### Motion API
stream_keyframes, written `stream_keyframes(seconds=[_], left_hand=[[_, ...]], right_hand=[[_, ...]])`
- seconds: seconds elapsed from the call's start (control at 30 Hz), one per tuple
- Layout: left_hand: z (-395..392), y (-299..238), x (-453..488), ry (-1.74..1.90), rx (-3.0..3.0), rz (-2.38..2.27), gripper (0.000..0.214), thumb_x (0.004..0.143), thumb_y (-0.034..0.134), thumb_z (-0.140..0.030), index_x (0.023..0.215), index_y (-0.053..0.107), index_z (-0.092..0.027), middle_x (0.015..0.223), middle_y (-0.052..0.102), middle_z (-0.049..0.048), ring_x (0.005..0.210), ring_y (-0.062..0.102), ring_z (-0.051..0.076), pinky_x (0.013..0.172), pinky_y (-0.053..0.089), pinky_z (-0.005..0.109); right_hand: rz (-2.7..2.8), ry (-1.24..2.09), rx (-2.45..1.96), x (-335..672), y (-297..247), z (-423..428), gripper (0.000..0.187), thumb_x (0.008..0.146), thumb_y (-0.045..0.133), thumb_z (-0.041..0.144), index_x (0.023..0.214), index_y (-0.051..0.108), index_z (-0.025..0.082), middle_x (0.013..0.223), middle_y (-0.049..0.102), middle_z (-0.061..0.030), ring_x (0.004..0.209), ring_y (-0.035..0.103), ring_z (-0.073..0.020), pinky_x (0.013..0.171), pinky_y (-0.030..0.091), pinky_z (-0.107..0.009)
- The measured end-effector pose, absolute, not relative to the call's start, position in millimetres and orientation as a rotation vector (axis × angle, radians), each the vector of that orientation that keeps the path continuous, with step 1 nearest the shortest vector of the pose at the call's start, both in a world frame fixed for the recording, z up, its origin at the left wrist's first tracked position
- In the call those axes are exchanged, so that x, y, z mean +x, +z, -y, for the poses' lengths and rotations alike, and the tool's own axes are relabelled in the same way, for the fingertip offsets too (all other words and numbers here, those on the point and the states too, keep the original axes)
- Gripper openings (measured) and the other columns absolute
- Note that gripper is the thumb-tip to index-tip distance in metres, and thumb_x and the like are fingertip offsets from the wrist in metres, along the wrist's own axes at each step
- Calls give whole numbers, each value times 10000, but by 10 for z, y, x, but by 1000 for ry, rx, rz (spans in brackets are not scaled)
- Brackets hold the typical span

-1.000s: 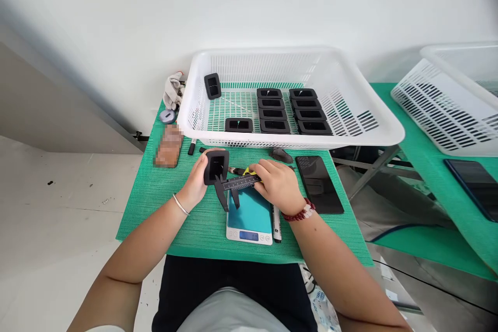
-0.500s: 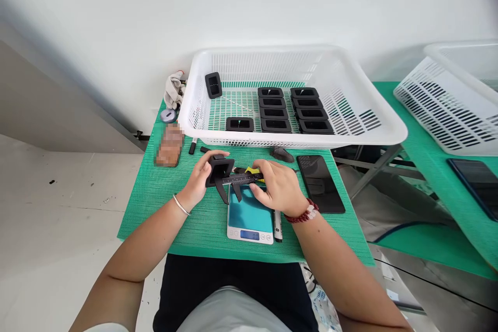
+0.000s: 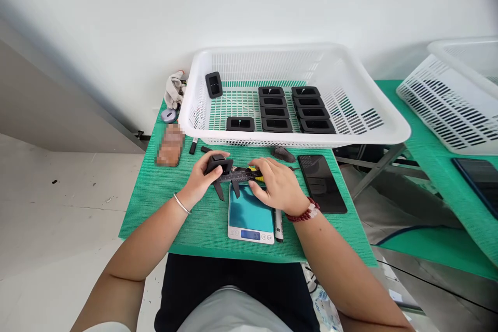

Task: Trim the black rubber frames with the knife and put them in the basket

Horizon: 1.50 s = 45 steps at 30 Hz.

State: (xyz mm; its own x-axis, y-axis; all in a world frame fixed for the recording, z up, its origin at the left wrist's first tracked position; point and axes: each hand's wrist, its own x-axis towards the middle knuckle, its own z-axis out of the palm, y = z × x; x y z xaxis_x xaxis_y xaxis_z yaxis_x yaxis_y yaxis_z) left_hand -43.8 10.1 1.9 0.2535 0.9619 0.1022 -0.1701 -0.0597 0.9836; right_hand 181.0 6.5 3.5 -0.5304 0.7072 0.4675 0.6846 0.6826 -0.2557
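Note:
My left hand [image 3: 199, 180] is closed round a black rectangular plastic frame [image 3: 224, 163], its thumb over the near edge. My right hand [image 3: 277, 187] grips the slide end of a black vernier caliper [image 3: 239, 176]. The caliper's jaws are apart and point toward me, and its left end is against or just beside the frame; I cannot tell whether they touch. Below the caliper lies a digital scale [image 3: 251, 213] with a blue-green plate. Something yellow and black [image 3: 254, 172], partly hidden, lies behind my right fingers.
A white plastic basket [image 3: 295, 140] at the back holds several similar black frames [image 3: 275, 124]. A black phone [image 3: 322, 184] lies right of my hand, and a marker [image 3: 278, 225] beside the scale. Gloves [image 3: 174, 89] lie at the left. A second basket [image 3: 447, 98] stands at right.
My left hand has tilted the black frame flatter, and its thumb has come over the near edge. The caliper has shifted slightly with my right hand still on it.

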Motion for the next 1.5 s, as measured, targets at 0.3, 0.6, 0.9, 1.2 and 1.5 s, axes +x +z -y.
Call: stream_keyframes(seconds=[0.3, 0.6, 0.9, 1.2, 1.5], left_hand=[[-117, 51, -442, 1186, 1236, -886, 435, 810, 576, -579, 1016, 648, -203, 996, 605, 67, 848, 586, 180, 737, 487, 273], [-110, 61, -410, 1213, 1241, -852, 588, 799, 456, -707, 1016, 652, -197, 938, 626, 72, 776, 572, 182, 666, 476, 280], [-96, 67, -407, 1222, 1211, -856, 589, 797, 457, -708, 1036, 647, -204, 1008, 627, 83, 821, 600, 199, 699, 503, 305], [-99, 93, -417, 1176, 1246, -833, 550, 820, 478, -663, 1033, 651, -187, 1008, 636, 94, 892, 621, 220, 754, 518, 318], [-117, 134, -399, 1178, 1097, -801, 242, 818, 651, -364, 993, 586, -209, 1018, 697, 73, 1047, 642, 246, 918, 497, 404]], right_hand=[[2316, -75, -1316, 1901, 37, -129, 509, 877, 385, 632, 703, 531, 177, 611, 499, -39, 600, 400, -174, 612, 289, -318], [2224, -111, -1296, 1833, 31, -88, 613, 823, 414, 725, 521, 410, 191, 463, 391, 8, 473, 324, -105, 518, 167, -288], [2171, -171, -1378, 1824, 38, -69, 602, 779, 446, 727, 499, 390, 197, 447, 378, 11, 450, 295, -95, 488, 164, -273], [2232, -149, -1278, 1825, 32, -68, 521, 855, 391, 591, 522, 415, 191, 442, 393, 8, 439, 297, -94, 482, 146, -268], [2147, -205, -1324, 1848, 41, -81, 559, 849, 415, 654, 554, 474, 183, 457, 400, 9, 456, 334, -103, 483, 184, -268]])
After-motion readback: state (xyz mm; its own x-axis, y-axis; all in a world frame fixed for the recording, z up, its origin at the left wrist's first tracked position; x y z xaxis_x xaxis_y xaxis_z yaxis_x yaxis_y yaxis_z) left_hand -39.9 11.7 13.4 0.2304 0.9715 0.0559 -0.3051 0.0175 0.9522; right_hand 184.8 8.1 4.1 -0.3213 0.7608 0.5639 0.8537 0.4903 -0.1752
